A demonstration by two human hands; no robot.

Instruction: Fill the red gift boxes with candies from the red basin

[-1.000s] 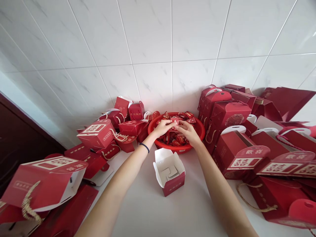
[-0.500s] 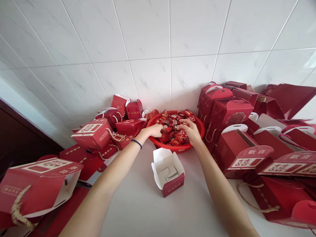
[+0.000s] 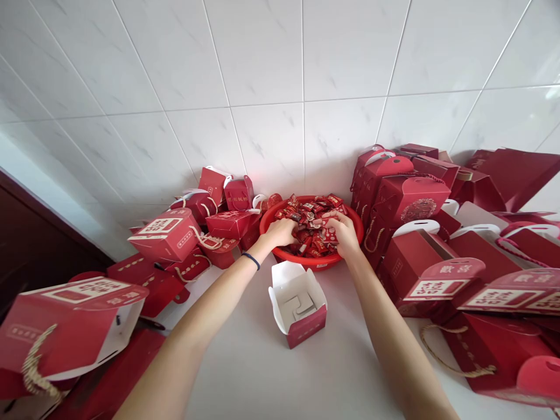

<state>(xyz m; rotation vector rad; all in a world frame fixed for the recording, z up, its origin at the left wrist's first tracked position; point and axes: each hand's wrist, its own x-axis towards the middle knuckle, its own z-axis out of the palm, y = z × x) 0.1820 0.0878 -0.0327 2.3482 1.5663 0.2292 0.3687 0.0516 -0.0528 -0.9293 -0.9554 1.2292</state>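
A red plastic basin [image 3: 321, 264] full of wrapped candies [image 3: 311, 242] stands against the wall. In its left side my left hand [image 3: 282, 233] is curled down among the candies, its fingertips hidden, so what it grips does not show. At the right side of the basin, my right hand [image 3: 343, 234] has its fingers bent around a red patterned candy [image 3: 329, 235]. Nearer to me, between my forearms, sits a small red box [image 3: 306, 336] with its white flaps up. The box is open at the top and its white inside holds only folded bottom flaps.
Red gift boxes with rope handles [image 3: 164, 233] are piled at the left. A larger red box [image 3: 65, 326] lies at the front left. More red boxes [image 3: 411, 198] are stacked at the right, some with open tops. White tiles [image 3: 266, 58] cover the wall behind the grey table [image 3: 271, 379].
My left hand has shifted slightly right, deeper into the candies. My right hand has drawn its fingers in around a candy. The small open box stays in place.
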